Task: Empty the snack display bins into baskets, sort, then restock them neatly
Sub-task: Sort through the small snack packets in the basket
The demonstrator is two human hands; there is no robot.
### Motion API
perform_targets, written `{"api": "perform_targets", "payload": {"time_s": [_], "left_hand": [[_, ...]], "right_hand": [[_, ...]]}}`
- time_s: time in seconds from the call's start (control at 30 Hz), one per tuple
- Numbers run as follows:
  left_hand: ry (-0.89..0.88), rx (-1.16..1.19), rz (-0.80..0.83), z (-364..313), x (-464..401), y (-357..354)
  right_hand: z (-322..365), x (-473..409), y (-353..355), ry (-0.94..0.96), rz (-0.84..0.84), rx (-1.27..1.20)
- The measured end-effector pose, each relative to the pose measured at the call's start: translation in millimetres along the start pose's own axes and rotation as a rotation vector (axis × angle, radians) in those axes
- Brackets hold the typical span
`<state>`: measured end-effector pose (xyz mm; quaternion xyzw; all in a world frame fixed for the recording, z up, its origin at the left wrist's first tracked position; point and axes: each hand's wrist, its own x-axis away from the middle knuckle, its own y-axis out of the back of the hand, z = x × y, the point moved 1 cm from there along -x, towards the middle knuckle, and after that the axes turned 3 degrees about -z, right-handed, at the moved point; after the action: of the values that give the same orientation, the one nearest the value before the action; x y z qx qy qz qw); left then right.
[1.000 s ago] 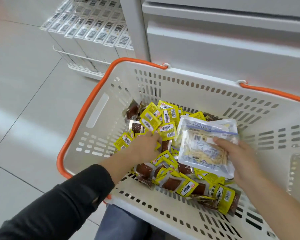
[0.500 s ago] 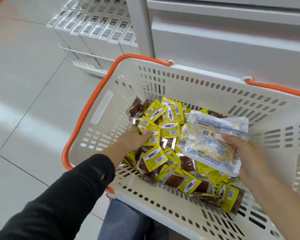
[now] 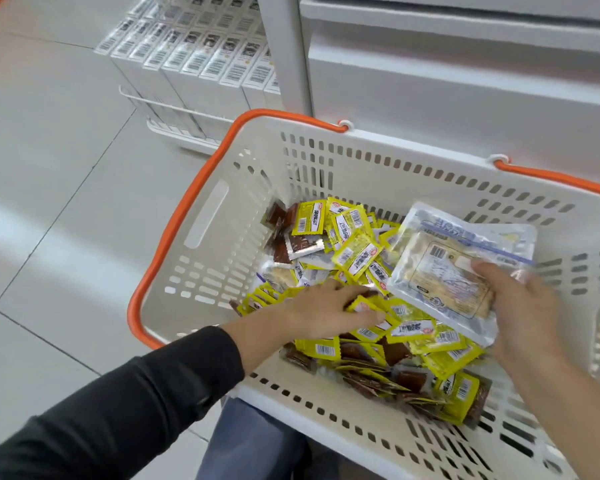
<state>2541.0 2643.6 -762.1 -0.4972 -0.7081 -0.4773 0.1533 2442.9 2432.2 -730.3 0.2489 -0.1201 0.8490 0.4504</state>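
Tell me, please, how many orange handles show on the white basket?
2. The left handle loops round the basket's end; the right handle runs along its far rim, cut off by the frame.

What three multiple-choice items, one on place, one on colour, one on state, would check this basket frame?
1. Where are the small yellow packets?
A. on the floor
B. inside the white basket
C. on the shelf

2. What colour are the basket's handles?
A. orange
B. blue
C. black

3. What is the right hand doing?
A. resting empty
B. gripping a handle
C. holding the large clear pack

Answers: 1 B, the packets are heaped on the basket floor; 2 A, both handles are orange; 3 C, its fingers clamp the pack above the heap, while the left hand rests on the packets.
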Motion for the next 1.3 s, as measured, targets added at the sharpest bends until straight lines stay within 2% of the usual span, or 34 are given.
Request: {"api": "perform_targets", "payload": {"time_s": [0.07,0.13,0.17,0.23,0.3,0.37,0.43,0.57,0.6,0.67,0.7,0.77,0.9,1.03,1.17,1.3], "left_hand": [[0.093,0.378,-0.012,0,-3,11],[0.272,0.741,-0.211,11,-12,25],[0.334,0.799,-0.343,18,-15,30],[0.407,0.600,-0.525,39,-21,37],[0.445,0.358,-0.537,49,-20,37],[0.468,0.314,-0.513,50,-22,33],[0.493,0.412,-0.514,40,-31,32],[0.567,0.740,-0.619,13,-42,33],[0.501,0.778,-0.648,19,-47,26],[0.578,1.251,-0.852,23,-52,22],[0.596,1.244,-0.866,21,-53,22],[0.638,1.261,-1.005,28,-50,25],[0.453,1.208,-1.096,16,-32,42],[0.173,1.119,-1.078,-12,12,55],[0.049,1.080,-0.808,-58,55,68],[-0.014,0.868,-0.623,-126,83,76]], "right_hand": [[-1,-1,0,-0.001,-0.004,-0.006],[-1,-1,-1,-0.001,0.001,-0.024],[-1,-1,-1,-0.001,0.005,-0.028],[-1,-1,-1,0.001,0.017,-0.034],[-1,-1,-2,0.005,0.027,-0.048],[-1,0,-3,0.007,0.040,-0.042],[-3,0,-3,0.000,0.041,-0.016],[-3,2,-4,-0.016,0.032,0.011],[-3,2,-4,-0.017,0.027,0.012],[-4,2,-3,-0.010,0.028,0.016],[-4,2,-2,-0.003,0.031,0.021],[-3,3,-2,0.011,0.041,0.021],[8,8,4,0.037,0.079,0.017],[25,32,24,0.041,0.134,-0.006],[41,69,46,0.030,0.128,-0.133],[61,106,85,0.054,0.040,-0.272]]}}
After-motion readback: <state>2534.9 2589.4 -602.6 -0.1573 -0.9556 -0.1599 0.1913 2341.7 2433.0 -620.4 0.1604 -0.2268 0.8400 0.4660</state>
